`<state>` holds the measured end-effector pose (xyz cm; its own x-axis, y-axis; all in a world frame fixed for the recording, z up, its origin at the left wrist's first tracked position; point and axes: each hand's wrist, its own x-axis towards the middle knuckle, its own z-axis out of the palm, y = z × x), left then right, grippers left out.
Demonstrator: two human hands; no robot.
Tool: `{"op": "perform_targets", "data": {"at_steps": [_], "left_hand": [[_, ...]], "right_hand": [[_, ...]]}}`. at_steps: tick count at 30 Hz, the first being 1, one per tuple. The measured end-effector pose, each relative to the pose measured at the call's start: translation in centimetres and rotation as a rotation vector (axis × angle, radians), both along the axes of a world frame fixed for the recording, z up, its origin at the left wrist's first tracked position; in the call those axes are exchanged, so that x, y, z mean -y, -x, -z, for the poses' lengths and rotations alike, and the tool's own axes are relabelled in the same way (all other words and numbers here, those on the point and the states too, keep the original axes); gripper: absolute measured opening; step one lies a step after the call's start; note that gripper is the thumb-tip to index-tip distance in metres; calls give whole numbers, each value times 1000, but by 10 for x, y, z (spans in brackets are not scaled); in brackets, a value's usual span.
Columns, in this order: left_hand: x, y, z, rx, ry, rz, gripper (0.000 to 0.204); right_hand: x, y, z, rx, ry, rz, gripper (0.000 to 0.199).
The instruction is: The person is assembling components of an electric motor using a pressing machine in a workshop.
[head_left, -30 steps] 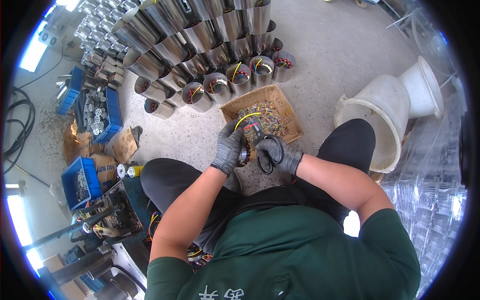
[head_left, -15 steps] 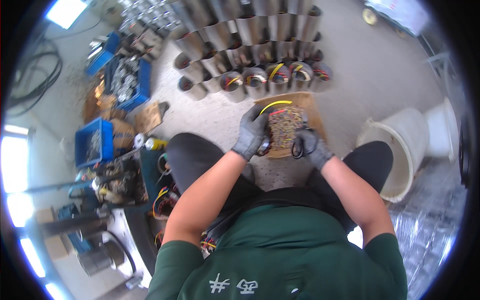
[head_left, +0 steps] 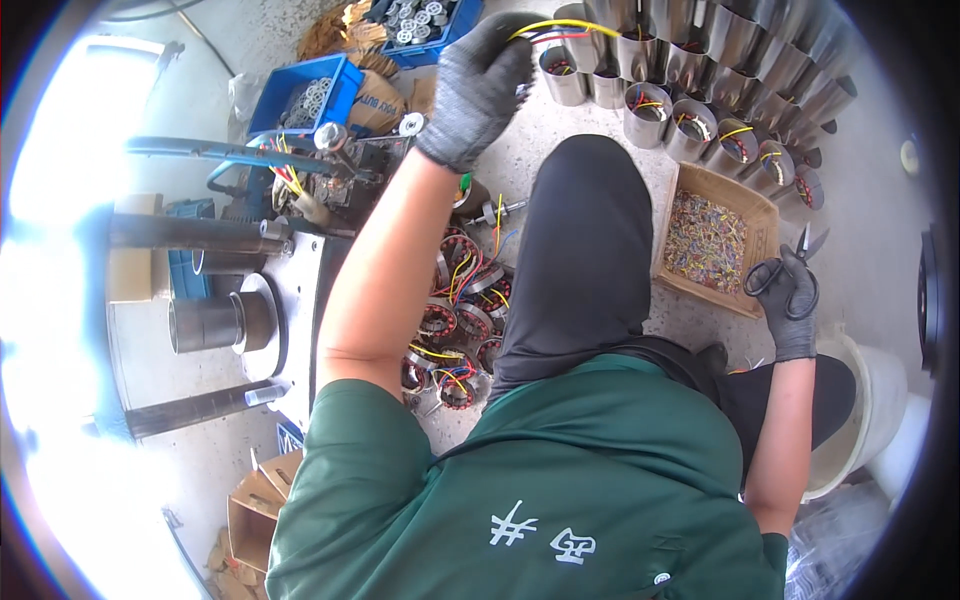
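My left hand, in a grey work glove, is raised at the upper middle, its fingers closed around a bundle of wires. Yellow, red and blue strands stick out to the right; whatever they join inside the grip is hidden. My right hand, gloved too, holds black-handled scissors low on the right, blades parted and tips pointing away from me. Beside the scissors lies a cardboard box with many short coloured wire clippings in it.
Several wound motor stators with coloured leads lie left of my knee. A press-like machine stands farther left. Metal cylinders, some with wires inside, fill the far right. Blue bins sit at the far left; a white bucket is near my right leg.
My view has turned left. My left hand has moved away from the box, up and left, with the wires. My right hand stays by the box, and its scissors now show with parted blades.
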<state>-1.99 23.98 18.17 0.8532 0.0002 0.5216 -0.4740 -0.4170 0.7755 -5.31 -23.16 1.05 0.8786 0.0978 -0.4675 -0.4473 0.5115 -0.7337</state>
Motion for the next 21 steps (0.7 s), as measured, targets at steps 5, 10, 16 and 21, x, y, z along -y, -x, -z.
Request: {"op": "perform_targets", "data": {"at_steps": [5, 10, 16, 21], "left_hand": [[-70, 52, 36, -293, 27, -178, 28], [-124, 104, 129, -515, 549, -467, 22], [-171, 174, 237, -633, 694, -869, 12], [-198, 215, 286, -681, 526, -917, 22]], "right_hand": [[-1, 1, -17, -21, 4, 27, 31], [3, 2, -33, 0, 32, 72, 31], [21, -2, -42, 27, -46, 119, 34], [54, -4, -56, 121, -84, 155, 40]]}}
